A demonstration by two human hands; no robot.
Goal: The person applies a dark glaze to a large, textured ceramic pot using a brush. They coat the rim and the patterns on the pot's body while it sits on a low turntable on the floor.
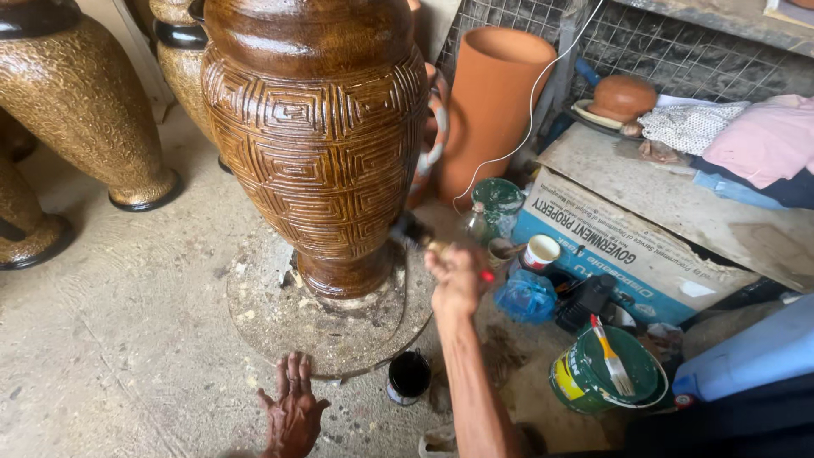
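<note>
Fingers of the left hand [293, 410] lay spread flat on the concrete floor [127, 339], released, touching the rim of the round stone turntable [339, 326] at its 7 o'clock edge. A small black tin [409, 375] stood just beside that rim at 5 o'clock. The right hand [458, 276] was clenched around a brush handle [441, 248] with a red end, held near the base of the large carved brown vase [318, 136], at the vase's 4 o'clock. The vase stood upright at the turntable's centre. A green bucket [606, 373] holding a paintbrush sat at 3 o'clock. A terracotta pot [496, 102] stood behind, at 1 o'clock.
</note>
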